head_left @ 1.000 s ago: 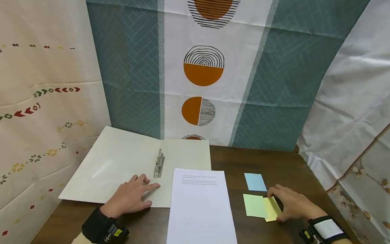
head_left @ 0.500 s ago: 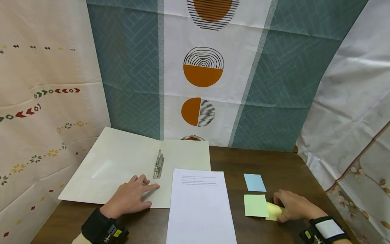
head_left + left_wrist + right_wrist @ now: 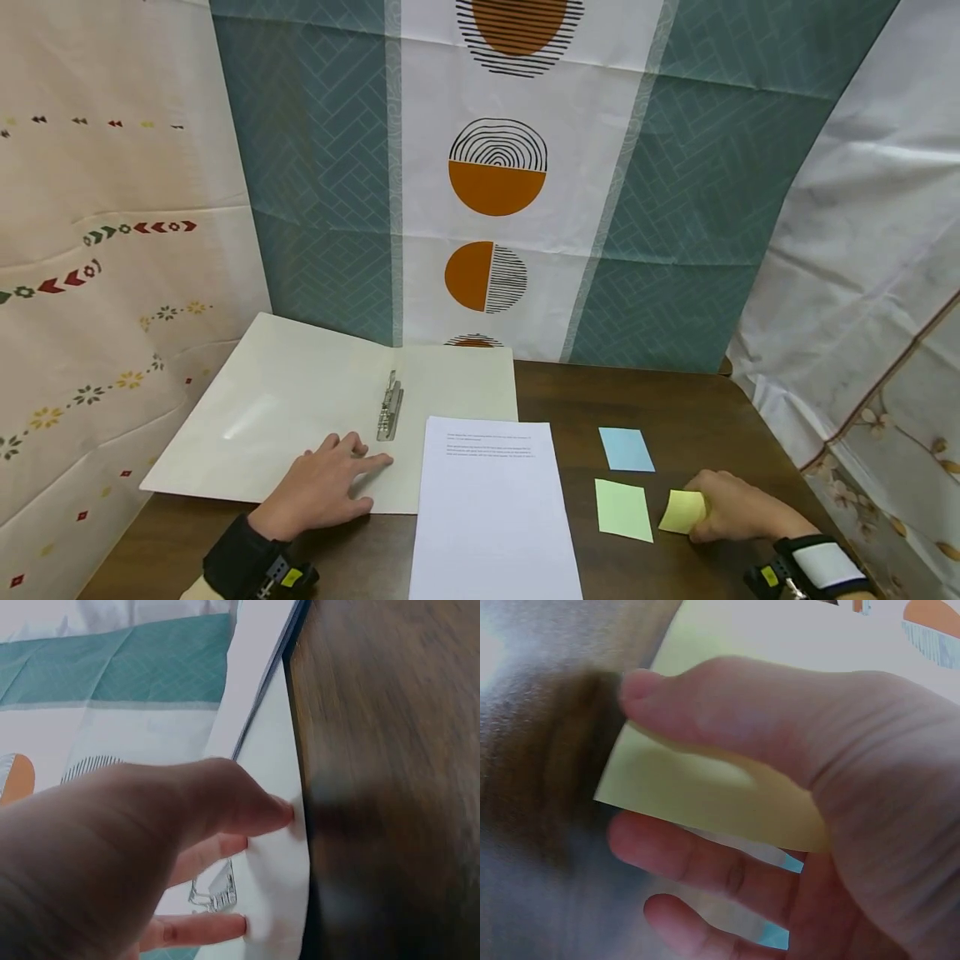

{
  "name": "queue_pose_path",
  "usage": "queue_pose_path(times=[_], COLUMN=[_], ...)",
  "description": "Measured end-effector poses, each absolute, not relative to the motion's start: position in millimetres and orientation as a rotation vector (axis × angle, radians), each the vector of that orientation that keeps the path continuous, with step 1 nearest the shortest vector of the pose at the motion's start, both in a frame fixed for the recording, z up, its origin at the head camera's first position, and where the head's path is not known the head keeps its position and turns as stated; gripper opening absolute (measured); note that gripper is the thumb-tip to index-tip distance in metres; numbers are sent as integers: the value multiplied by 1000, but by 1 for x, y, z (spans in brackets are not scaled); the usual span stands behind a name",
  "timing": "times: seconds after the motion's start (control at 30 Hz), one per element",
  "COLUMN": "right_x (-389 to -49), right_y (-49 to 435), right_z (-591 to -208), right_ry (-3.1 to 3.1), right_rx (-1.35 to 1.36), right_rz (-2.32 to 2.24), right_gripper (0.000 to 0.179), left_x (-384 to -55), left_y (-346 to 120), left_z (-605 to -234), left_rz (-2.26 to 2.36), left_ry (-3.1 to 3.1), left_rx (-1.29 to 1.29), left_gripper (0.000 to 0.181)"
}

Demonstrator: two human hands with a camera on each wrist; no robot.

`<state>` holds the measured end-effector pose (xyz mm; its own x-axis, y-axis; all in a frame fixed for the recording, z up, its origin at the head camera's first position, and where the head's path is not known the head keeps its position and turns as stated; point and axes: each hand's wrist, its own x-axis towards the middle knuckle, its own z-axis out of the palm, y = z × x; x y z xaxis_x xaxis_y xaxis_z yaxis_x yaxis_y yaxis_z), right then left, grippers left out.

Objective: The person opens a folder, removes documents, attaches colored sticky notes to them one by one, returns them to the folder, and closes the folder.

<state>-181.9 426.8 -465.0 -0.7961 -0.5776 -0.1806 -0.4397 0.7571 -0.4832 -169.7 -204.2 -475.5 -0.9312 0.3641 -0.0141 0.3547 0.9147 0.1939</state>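
Observation:
My right hand (image 3: 738,507) pinches a yellow sticky note (image 3: 682,512) at its right side; in the right wrist view the thumb lies across the note (image 3: 682,776) with fingers beneath. Just left of it a green sticky note (image 3: 624,510) lies on the table, and a blue sticky note (image 3: 627,450) lies behind that. My left hand (image 3: 318,487) rests with spread fingers on the open white binder (image 3: 300,400), near its metal clip (image 3: 390,408). In the left wrist view the thumb touches the binder's edge (image 3: 281,750).
A stack of printed white paper (image 3: 491,508) lies in front of me, overlapping the binder's right half. The dark wooden table (image 3: 600,392) runs back to a patterned cloth (image 3: 495,275). Cloths also hang at the left and right sides.
My right hand has curled the yellow sticky note up and drawn it away from the green one, which now lies apart. The left hand has stayed on the binder.

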Motion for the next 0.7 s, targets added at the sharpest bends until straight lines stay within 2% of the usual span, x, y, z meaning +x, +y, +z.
queue_pose_path(times=[0.27,0.7], right_x=[-177,-177], right_y=[415,402], right_z=[-440,-405], right_ry=[2671,2752], right_rx=[-641,-575], right_rz=[-612,-674], right_gripper=[18,22], left_x=[-167,-168], left_y=[-198,-192], left_z=[-475,-478], left_rz=[215,247], left_ry=[3113,3261], left_rx=[565,611], left_gripper=[47,17])
